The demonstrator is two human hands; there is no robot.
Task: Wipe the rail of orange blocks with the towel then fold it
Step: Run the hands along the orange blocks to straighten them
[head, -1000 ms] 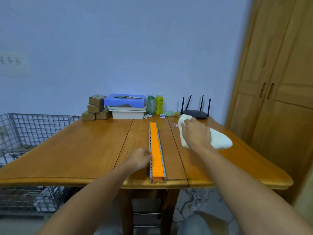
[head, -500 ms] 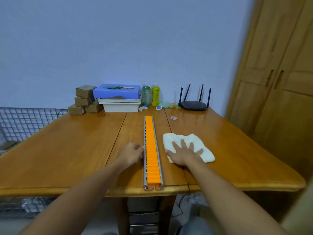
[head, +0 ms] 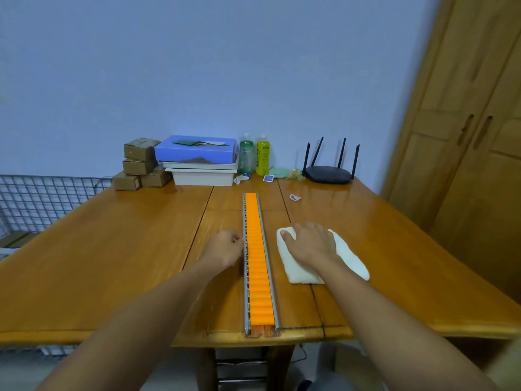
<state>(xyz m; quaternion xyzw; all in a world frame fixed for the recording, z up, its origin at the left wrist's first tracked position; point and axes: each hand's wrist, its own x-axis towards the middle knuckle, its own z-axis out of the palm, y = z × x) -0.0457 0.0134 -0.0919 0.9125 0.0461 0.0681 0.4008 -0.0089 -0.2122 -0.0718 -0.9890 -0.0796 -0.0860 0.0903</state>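
1. One rail of orange blocks (head: 258, 263) runs straight down the middle of the wooden table (head: 112, 249), from near the far clutter to the near edge, where its end just overhangs. The last blocks at that end look darker and are hard to make out.
2. Just right of the rail, apart from it, lies the white towel (head: 349, 258), flat on the table. Its middle is covered by the right hand (head: 313, 245), so any folds under the palm cannot be seen.
3. That right hand lies palm down with fingers spread and flat on the cloth, pressing and not pinching it.
4. On the other side, the left hand (head: 225, 249) rests against the rail's metal side, fingers curled in loosely. Whether they grip the rail's edge or only touch it cannot be told, since the fingertips are turned away.
5. Both forearms run out of the lower edge of the view.
6. At the far edge stand cardboard boxes (head: 141, 162), a blue box (head: 194, 150) on white trays, two bottles (head: 255, 155) and a black router (head: 328, 173). Small items near the bottles are too small to identify.
7. A wire basket (head: 42, 198) at the left and a wooden wardrobe (head: 465, 136) at the right are both cut off by the frame.
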